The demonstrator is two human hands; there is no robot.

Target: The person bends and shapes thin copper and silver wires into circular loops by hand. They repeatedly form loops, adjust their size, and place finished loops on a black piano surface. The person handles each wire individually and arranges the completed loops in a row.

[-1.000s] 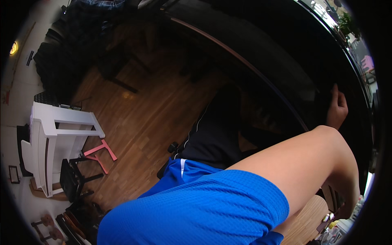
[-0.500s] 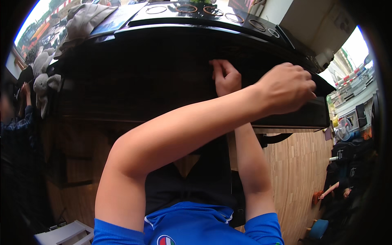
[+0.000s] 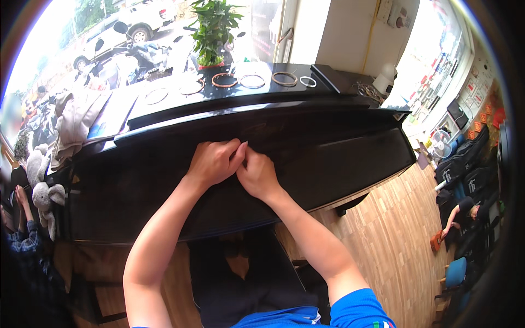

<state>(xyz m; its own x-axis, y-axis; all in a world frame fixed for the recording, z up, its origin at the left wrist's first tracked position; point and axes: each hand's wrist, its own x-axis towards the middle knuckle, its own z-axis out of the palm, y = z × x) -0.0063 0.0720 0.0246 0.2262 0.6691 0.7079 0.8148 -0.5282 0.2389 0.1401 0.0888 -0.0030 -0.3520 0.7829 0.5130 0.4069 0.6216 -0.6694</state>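
Over the dark front of a black upright piano point(image 3: 350, 156), both my hands meet at the middle. My left hand point(image 3: 214, 163) is closed, its fingers curled with the thumb against the right hand. My right hand point(image 3: 257, 174) is closed too, its fingers bent toward the left hand's fingertips. Anything pinched between the fingers is too small or hidden to make out. Beyond the hands, several thin coiled rings lie in a row along the piano's top, among them a copper-coloured ring point(image 3: 225, 80) and a small white ring point(image 3: 308, 81).
A leafy plant point(image 3: 214, 30) stands behind the rings. Grey cloth point(image 3: 76, 123) drapes over the left end, above a plush elephant point(image 3: 46, 192). A person's hand point(image 3: 23, 197) shows at far left. At right, another person holds a small brown guitar point(image 3: 436, 240) near a blue chair point(image 3: 455, 272).
My left hand, earlier stretched across my right arm to the far right, has come back to the middle and meets my right hand. The view now takes in more of the piano's top.
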